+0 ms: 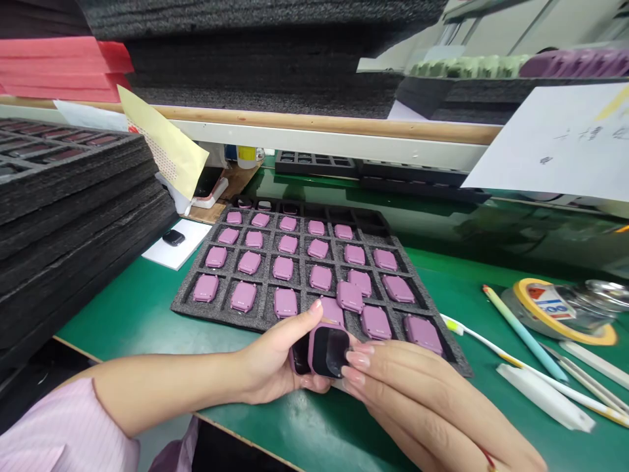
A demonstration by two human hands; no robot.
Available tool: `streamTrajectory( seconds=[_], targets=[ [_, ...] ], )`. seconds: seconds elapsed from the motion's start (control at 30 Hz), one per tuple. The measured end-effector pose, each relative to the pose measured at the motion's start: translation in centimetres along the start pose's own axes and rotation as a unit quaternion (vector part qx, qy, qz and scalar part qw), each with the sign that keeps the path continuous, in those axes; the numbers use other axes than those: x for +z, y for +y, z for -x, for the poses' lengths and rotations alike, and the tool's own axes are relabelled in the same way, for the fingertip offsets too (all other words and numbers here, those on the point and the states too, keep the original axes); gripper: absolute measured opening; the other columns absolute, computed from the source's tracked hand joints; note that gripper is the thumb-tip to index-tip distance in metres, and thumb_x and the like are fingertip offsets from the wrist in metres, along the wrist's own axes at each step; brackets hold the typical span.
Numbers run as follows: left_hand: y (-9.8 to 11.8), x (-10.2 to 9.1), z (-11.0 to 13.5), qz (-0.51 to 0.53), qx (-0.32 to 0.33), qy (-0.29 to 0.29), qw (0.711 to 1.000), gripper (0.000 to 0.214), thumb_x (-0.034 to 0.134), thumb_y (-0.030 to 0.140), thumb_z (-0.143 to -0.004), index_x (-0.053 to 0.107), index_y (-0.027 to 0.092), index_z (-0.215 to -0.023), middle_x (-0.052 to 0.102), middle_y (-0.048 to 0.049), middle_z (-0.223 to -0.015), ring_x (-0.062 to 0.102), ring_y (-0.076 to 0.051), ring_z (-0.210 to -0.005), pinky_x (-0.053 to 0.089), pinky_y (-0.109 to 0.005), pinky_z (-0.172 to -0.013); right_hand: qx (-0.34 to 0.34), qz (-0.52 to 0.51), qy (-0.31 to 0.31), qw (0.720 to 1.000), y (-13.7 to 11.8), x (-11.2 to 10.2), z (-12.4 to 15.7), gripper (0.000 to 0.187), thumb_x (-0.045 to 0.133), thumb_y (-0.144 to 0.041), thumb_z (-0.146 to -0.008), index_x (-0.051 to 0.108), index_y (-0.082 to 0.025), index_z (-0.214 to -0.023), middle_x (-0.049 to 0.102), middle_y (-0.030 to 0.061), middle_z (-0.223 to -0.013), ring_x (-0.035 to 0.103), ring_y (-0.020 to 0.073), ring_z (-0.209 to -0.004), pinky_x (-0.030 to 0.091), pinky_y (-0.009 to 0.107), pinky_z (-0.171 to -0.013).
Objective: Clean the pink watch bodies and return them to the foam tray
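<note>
My left hand (275,366) is closed around a purple smartwatch body (328,351) with a dark glass screen facing me. Another dark-screened watch body (299,356) sits just left of it in the same hand. At the right edge of the front watch, the fingertips of my right hand (417,393) press together against it; the right thumb is hidden. Behind both hands lies a black foam tray (221,316), its compartments holding many purple watch bodies (243,296) back side up. One purple body (350,296) rests tilted across a compartment wall.
Stacked foam trays (73,210) rise at the left. A dark watch body (173,237) lies on a white pad (194,246). At the right are a tape roll (550,311), a green pen (525,334), a white cable (540,380) and tweezers (590,380). A shelf (314,134) overhangs the green table.
</note>
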State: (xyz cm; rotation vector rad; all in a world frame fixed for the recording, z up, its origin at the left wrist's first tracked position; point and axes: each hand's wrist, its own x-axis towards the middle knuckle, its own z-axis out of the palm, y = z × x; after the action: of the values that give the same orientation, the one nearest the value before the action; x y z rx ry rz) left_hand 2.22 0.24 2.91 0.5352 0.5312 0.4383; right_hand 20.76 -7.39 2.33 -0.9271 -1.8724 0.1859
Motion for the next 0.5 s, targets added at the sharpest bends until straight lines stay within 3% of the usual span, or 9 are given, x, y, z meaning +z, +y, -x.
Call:
streamTrajectory(
  seconds=[0.1, 0.17, 0.23, 0.33, 0.4, 0.5],
  targets=[
    [0.0, 0.0, 0.0, 0.002, -0.008, 0.008, 1.0, 0.058, 0.08, 0.067, -0.068, 0.067, 0.013, -0.082, 0.057, 0.0013, -0.064, 0.047, -0.006, -0.049, 0.027, -0.019, -0.043, -0.028, -0.004, -0.044, 0.999, 0.0, -0.3, -0.1, 0.045, 0.026, -0.03, -0.111, 0.059, -0.034, -0.142, 0.074, -0.0051, -0.125, 0.067, 0.0162, -0.118, 0.049, 0.029, -0.109],
    [0.0, 0.0, 0.0, 0.0, -0.009, 0.02, 1.0, 0.06, 0.081, 0.068, -0.065, 0.068, 0.013, -0.084, 0.059, 0.0001, -0.068, 0.05, -0.007, -0.051, 0.029, -0.018, -0.043, -0.074, 0.005, -0.088, 0.993, 0.4, -0.6, -0.5, 0.046, 0.026, -0.027, -0.111, 0.057, -0.029, -0.145, 0.075, -0.0024, -0.124, 0.069, 0.0167, -0.116, 0.05, 0.03, -0.107],
    [-0.1, 0.1, 0.0, -0.006, 0.0, 0.02, 1.0, 0.06, 0.082, 0.068, -0.064, 0.067, 0.013, -0.083, 0.058, 0.0006, -0.068, 0.049, -0.007, -0.051, 0.031, -0.018, -0.044, -0.108, 0.028, -0.111, 0.988, 0.9, -0.7, -1.1, 0.04, 0.04, -0.019, -0.107, 0.059, -0.025, -0.142, 0.077, 0.0005, -0.119, 0.071, 0.0185, -0.111, 0.055, 0.031, -0.102],
    [-0.2, 0.2, -0.1, -0.024, 0.036, 0.015, 0.999, 0.059, 0.081, 0.068, -0.066, 0.064, 0.014, -0.082, 0.054, 0.0027, -0.065, 0.043, -0.005, -0.048, 0.026, -0.017, -0.042, -0.132, 0.087, -0.071, 0.985, 1.0, -0.2, -2.0, 0.032, 0.066, -0.012, -0.092, 0.069, -0.024, -0.122, 0.08, 0.0015, -0.102, 0.073, 0.0206, -0.095, 0.058, 0.036, -0.089],
    [-0.4, 0.1, -0.1, -0.053, 0.061, 0.012, 0.997, 0.057, 0.078, 0.069, -0.071, 0.062, 0.015, -0.08, 0.05, 0.0045, -0.06, 0.039, -0.005, -0.046, 0.024, -0.017, -0.041, -0.117, 0.104, -0.039, 0.987, 0.7, 0.4, -2.3, 0.031, 0.075, -0.021, -0.089, 0.068, -0.022, -0.118, 0.078, 0.0029, -0.09, 0.07, 0.0204, -0.082, 0.057, 0.037, -0.08],
    [-0.7, 0.0, 0.0, -0.1, 0.085, -0.007, 0.991, 0.057, 0.072, 0.071, -0.076, 0.06, 0.015, -0.079, 0.048, 0.0049, -0.06, 0.038, -0.005, -0.044, 0.023, -0.018, -0.04, -0.036, 0.084, -0.043, 0.995, 0.3, 1.4, -2.4, 0.049, 0.072, -0.043, -0.091, 0.059, -0.017, -0.131, 0.068, 0.003, -0.079, 0.062, 0.0183, -0.072, 0.053, 0.035, -0.066]
  ],
)
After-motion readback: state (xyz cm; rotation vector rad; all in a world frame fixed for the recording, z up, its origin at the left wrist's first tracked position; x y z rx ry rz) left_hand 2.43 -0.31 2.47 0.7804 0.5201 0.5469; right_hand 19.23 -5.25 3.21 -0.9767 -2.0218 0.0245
